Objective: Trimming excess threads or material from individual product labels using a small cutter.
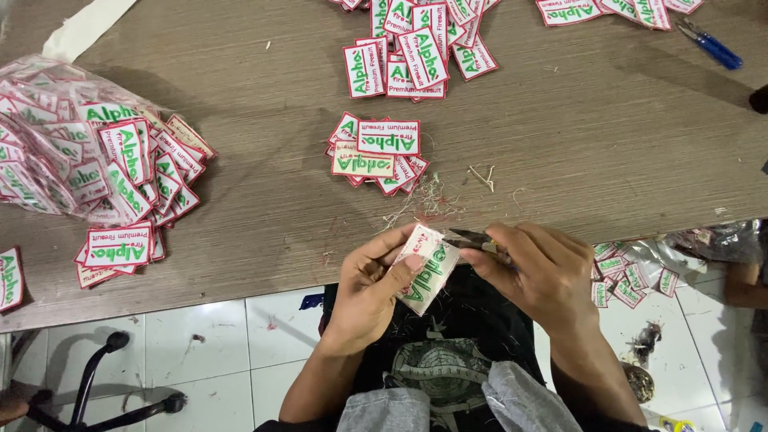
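My left hand holds a small white embroidered patch with a red border and green lettering, tilted, just past the table's near edge. My right hand grips small dark thread snips, whose tips touch the patch's upper edge. A small pile of the same patches lies on the brown table just beyond my hands. Loose thread trimmings lie between that pile and my hands.
A clear plastic bag of patches spills out at the left. More patches lie at the far middle and far right. Blue-handled scissors rest at top right. Another bag of patches lies on the tiled floor, right. A chair base stands lower left.
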